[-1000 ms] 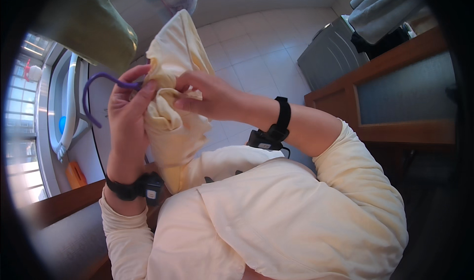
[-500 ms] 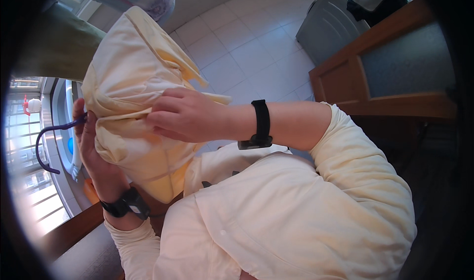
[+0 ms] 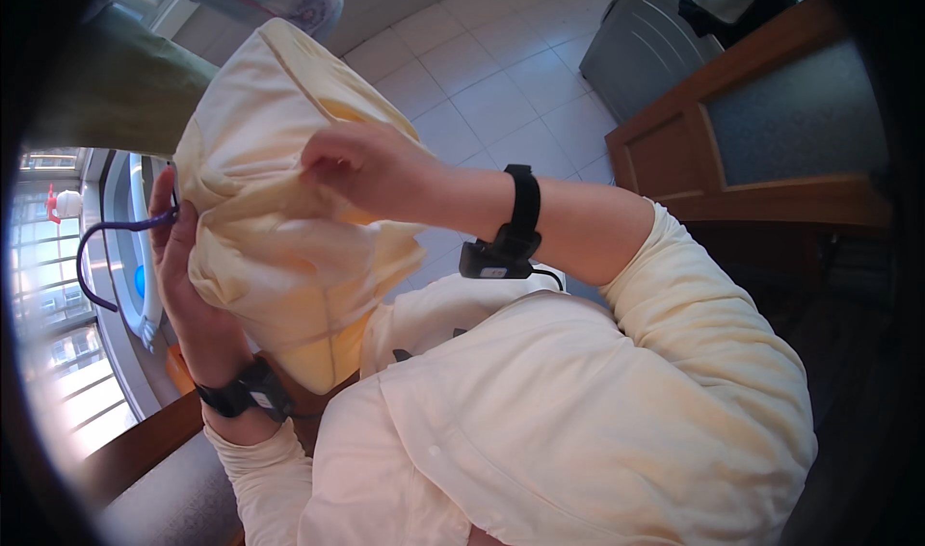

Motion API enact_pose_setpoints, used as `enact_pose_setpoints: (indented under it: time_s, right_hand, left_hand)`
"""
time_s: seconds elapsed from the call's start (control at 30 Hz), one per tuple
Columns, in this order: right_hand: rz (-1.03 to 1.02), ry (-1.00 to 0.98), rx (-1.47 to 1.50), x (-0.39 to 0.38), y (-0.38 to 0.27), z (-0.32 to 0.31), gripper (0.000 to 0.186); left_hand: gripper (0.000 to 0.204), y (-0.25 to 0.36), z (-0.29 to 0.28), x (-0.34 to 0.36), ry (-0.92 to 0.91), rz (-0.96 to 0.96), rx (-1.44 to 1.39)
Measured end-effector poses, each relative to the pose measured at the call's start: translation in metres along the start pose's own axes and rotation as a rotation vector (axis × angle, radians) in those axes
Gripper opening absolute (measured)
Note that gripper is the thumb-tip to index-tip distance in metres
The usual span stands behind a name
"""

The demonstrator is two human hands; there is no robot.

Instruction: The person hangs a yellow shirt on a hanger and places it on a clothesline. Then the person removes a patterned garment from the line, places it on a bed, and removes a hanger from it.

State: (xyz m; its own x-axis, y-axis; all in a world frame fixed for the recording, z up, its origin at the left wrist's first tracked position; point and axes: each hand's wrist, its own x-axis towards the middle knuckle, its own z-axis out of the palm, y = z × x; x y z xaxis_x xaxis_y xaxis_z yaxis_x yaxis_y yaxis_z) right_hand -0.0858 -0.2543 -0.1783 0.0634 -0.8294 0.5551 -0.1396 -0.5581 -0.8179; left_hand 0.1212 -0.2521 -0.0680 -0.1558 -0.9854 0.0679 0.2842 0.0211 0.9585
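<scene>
A pale yellow garment (image 3: pixel 255 93) hangs bunched and partly spread on a purple hanger (image 3: pixel 116 225), whose hook sticks out to the left. My left hand (image 3: pixel 178 252) is closed on the hanger at the garment's left edge. My right hand (image 3: pixel 366 165) lies against the upper middle of the garment with curled fingers; their tips are partly hidden, so what they grip, apparently cloth, is not fully clear. Black straps with small devices are on both my wrists.
A grey appliance (image 3: pixel 646 54) stands at the upper right beside a wooden door (image 3: pixel 660 170) with a frosted pane. Pale floor tiles (image 3: pixel 501 93) lie beyond the garment. A barred window (image 3: pixel 77 363) and a pale tub (image 3: pixel 145 295) are at the left; olive cloth (image 3: pixel 116 93) hangs above them.
The hanger and garment moved left with my left hand, and the garment spread wider. In the last half second my right hand rose higher on the cloth, its fingers more curled.
</scene>
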Motion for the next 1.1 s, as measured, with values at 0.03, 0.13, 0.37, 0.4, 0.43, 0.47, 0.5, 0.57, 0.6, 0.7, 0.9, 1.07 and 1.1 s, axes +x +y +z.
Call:
enact_pose_setpoints:
  time_s: [0.03, 0.13, 0.37, 0.4, 0.43, 0.47, 0.5, 0.57, 0.6, 0.7, 0.9, 1.07, 1.1]
  right_hand:
    - [0.080, 0.000, 0.015, 0.001, 0.000, -0.006, 0.006]
    - [0.069, -0.116, -0.099, 0.012, -0.005, -0.028, 0.006]
    - [-0.342, -0.065, -0.657, 0.074, -0.006, -0.072, 0.021]
    - [-0.126, -0.348, -0.645, 0.076, -0.008, -0.077, 0.021]
    - [-0.220, -0.258, -0.628, 0.077, -0.012, -0.082, 0.020]
    - [-0.264, -0.211, -0.629, 0.076, -0.017, -0.087, 0.020]
    - [-0.289, -0.187, -0.640, 0.077, -0.023, -0.093, 0.019]
    - [-0.348, -0.049, -0.642, 0.082, -0.039, -0.111, 0.018]
    - [-0.367, 0.015, -0.651, 0.089, -0.048, -0.121, 0.018]
    - [-0.429, 0.110, -0.763, 0.104, -0.077, -0.145, 0.011]
    - [-0.562, -0.116, -0.815, 0.110, -0.116, -0.166, 0.022]
    - [-0.605, 0.024, -0.705, 0.091, -0.118, -0.167, 0.025]
    - [-0.557, 0.023, -0.638, 0.087, -0.122, -0.164, 0.025]
  left_hand:
    - [0.040, 0.003, 0.001, 0.002, -0.039, -0.034, -0.048]
    - [0.039, 0.011, 0.001, 0.009, -0.098, -0.026, 0.191]
    - [0.042, 0.040, -0.005, 0.010, -0.424, 0.322, 0.991]
    - [0.042, 0.044, -0.006, 0.010, -0.414, 0.368, 1.070]
    - [0.042, 0.051, -0.009, 0.010, -0.419, 0.418, 1.135]
    - [0.042, 0.056, -0.013, 0.010, -0.349, 0.442, 1.103]
    - [0.042, 0.060, -0.017, 0.011, -0.267, 0.446, 1.056]
    - [0.041, 0.063, -0.028, 0.009, -0.221, 0.397, 0.783]
    - [0.038, 0.064, -0.035, 0.008, -0.255, 0.479, 0.888]
    - [0.023, 0.059, -0.055, 0.000, -0.313, 0.680, 1.055]
    - [0.020, 0.069, -0.070, 0.014, 0.125, 0.940, 1.054]
    - [0.029, 0.056, -0.061, 0.026, 0.046, 0.710, 0.968]
    - [0.031, 0.048, -0.061, 0.026, -0.034, 0.765, 1.028]
